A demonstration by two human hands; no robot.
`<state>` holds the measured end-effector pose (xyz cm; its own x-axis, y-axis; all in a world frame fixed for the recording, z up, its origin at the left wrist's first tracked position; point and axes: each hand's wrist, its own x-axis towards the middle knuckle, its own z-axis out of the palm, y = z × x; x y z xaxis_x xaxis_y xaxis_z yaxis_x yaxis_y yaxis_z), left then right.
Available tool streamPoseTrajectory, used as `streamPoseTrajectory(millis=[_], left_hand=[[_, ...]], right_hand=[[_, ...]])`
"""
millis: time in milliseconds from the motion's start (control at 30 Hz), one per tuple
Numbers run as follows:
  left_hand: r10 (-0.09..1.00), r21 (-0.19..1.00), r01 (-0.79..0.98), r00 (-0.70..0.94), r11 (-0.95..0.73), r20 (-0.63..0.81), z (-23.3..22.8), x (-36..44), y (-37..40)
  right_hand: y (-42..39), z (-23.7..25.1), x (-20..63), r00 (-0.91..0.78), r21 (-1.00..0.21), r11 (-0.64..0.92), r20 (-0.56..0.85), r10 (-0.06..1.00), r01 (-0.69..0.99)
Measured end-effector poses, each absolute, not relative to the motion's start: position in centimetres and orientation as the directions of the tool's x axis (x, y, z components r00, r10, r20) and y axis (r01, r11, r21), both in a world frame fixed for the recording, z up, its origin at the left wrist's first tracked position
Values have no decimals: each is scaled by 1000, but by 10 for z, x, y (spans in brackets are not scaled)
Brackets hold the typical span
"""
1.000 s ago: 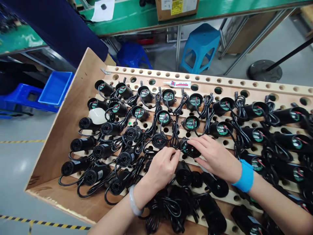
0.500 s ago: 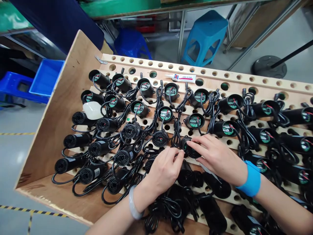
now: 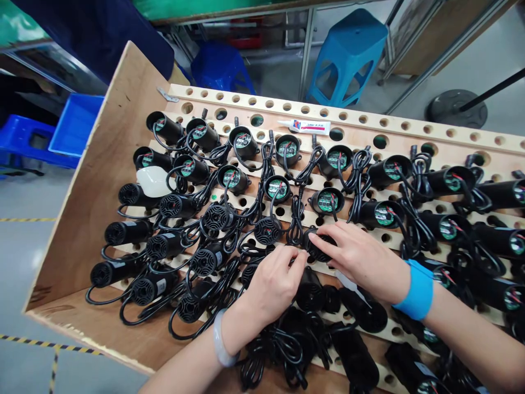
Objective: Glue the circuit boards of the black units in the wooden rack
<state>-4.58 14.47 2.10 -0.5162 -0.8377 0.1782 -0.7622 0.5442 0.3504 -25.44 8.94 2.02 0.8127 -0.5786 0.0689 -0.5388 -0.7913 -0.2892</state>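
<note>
Fingers of the right hand (image 3: 361, 257) clamp the black cylinder (image 3: 316, 247) from its right, while the left hand (image 3: 273, 284) pinches its cable at the left end.

black unit (image 3: 318, 249): face hidden under right hand (image 3: 361, 257) | rack (image 3: 410, 137): right end cut off

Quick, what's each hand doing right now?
Left hand: fingers pinched shut at the thin black cord beside the pump.
Right hand: closed over the small black cylindrical pump.
</note>
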Motion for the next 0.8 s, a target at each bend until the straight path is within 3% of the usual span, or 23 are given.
streamPoseTrajectory(millis=[133,300,400,467,533,633,800], left_hand=[[-860,421,-755,-485,503,156,22,-48,145],[-927,662,-684,-372,307,46,26,-46,142],[-916,773,-634,-306,-6,-258,33,-41,128],[-794,815,-528,-377,-239,-477,36,-38,114],[-638,806,-382,-494,-451,-591,36,-37,99],[-459,655,-254,-538,-712,-707,29,-42,84],[-418,529,-239,-393,-814,-819,19,-58,78]], right_hand=[[89,24,-249,829,-239,-814,59,-556,-529],[87,25,-243,844,-181,-837,57,-533,-516],[84,23,-243,856,-178,-850,64,-513,-496],[81,21,-244,860,-170,-852,45,-508,-495],[80,20,-245,859,-166,-850,28,-511,-500],[81,20,-245,858,-154,-851,33,-512,-502],[85,21,-241,844,-115,-839,18,-537,-532]])
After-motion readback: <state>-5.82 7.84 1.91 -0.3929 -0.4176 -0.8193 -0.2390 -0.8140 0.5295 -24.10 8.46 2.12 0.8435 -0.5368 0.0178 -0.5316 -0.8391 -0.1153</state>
